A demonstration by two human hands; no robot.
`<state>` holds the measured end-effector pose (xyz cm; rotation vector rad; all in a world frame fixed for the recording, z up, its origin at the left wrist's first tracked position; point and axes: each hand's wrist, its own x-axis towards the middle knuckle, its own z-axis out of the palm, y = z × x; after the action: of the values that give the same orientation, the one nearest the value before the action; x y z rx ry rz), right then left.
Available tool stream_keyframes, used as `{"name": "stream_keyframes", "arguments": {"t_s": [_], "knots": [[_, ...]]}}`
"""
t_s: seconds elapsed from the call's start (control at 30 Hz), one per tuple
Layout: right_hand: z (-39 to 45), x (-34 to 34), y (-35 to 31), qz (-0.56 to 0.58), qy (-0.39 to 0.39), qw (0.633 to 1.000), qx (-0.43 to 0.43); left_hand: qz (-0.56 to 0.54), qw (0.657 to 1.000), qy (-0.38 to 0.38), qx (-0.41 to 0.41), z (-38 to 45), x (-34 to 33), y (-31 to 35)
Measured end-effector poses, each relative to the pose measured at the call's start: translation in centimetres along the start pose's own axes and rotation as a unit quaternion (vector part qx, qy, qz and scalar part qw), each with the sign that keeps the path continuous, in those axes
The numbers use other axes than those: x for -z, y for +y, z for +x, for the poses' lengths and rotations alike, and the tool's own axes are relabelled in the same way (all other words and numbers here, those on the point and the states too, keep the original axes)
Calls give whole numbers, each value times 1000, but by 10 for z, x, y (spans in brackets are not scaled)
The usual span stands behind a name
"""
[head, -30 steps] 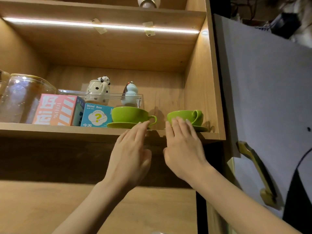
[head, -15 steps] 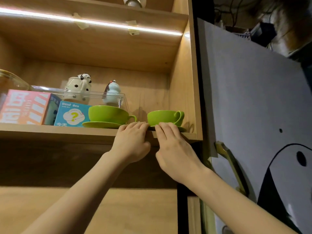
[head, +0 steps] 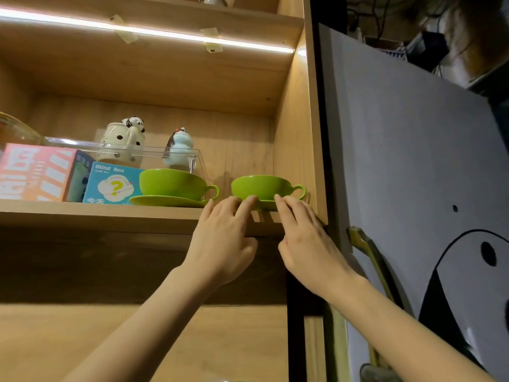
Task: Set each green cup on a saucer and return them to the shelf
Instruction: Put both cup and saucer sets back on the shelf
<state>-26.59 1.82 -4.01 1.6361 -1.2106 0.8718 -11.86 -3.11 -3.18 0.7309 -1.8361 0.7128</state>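
Two green cups stand on green saucers on the wooden shelf (head: pixel 110 215), handles pointing right. The left cup (head: pixel 172 183) sits on its saucer (head: pixel 165 201) beside a blue box. The right cup (head: pixel 261 186) sits on a saucer (head: pixel 264 205) near the cabinet's right wall. My left hand (head: pixel 223 238) rests at the shelf's front edge, fingertips touching the right saucer's left rim. My right hand (head: pixel 305 241) has its fingertips on the same saucer's right rim. Neither hand grips anything; the fingers lie flat and slightly apart.
A blue "Blind Box" carton (head: pixel 113 183), a pink box (head: pixel 33 172), a clear tray (head: pixel 154 158) with two ceramic figures and a glass jar (head: pixel 16 132) fill the shelf's left. The open cabinet door (head: pixel 413 175) with a brass handle (head: pixel 369 249) hangs at right.
Both hands have spread apart to either side of the right saucer. The right cup's handle now points right rather than toward the front.
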Motion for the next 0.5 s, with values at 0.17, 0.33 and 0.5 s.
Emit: {"name": "stream_keyframes", "arguments": {"t_s": [0.17, 0.33, 0.5], "knots": [[-2, -5, 10, -11, -19, 999, -30, -12, 1000, 3, -10, -3, -3, 7], [-2, -8, 9, -8, -12, 999, -42, -20, 999, 10, -33, -7, -6, -1], [-1, -10, 8, 17, -2, 998, -59, 74, 997, 15, -6, -13, -16, -17]]}}
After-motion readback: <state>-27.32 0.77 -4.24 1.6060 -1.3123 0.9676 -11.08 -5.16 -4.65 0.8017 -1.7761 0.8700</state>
